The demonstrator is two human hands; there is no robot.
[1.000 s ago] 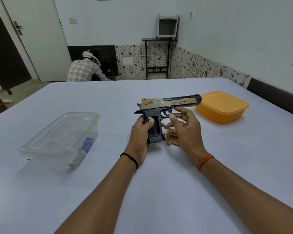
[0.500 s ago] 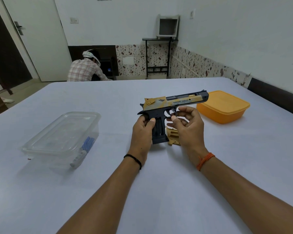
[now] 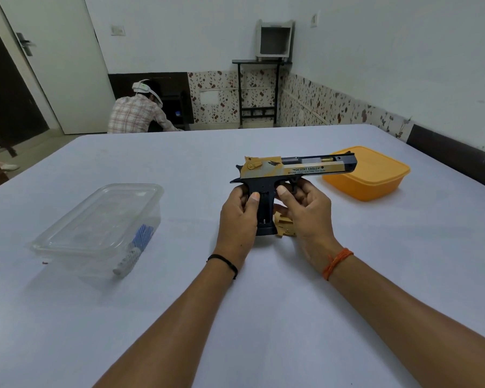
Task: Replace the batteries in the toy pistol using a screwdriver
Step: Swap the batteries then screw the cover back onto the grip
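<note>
holding the toy pistol (image 3: 297,169) upright above the table (image 3: 263,317), we curl the fingers of the left hand (image 3: 240,219) round the rear of the black grip, thumb pressed flat on its open side. the right hand (image 3: 303,214) clasps the front of the grip, thumb beside the left thumb, fingers wrapped near the trigger guard. the barrel points to our right, toward the orange box (image 3: 367,177), which sits closed and well apart from the hands. between the thumbs the grip shows a dark recess; we cannot tell whether batteries sit inside it. just behind the grip, on the table, lies a tan grip cover (image 3: 284,226), partly hidden by the right hand. we judge from this that the cover is already off and the compartment stands open. what appears left: taking out or putting in the batteries, refitting the cover, and driving its screw. to our left stands a clear box (image 3: 95,233) with a lid on, holding a blue-and-white item that may be the screwdriver; this is too blurred to confirm. no loose batteries or screw can be made out.
</note>
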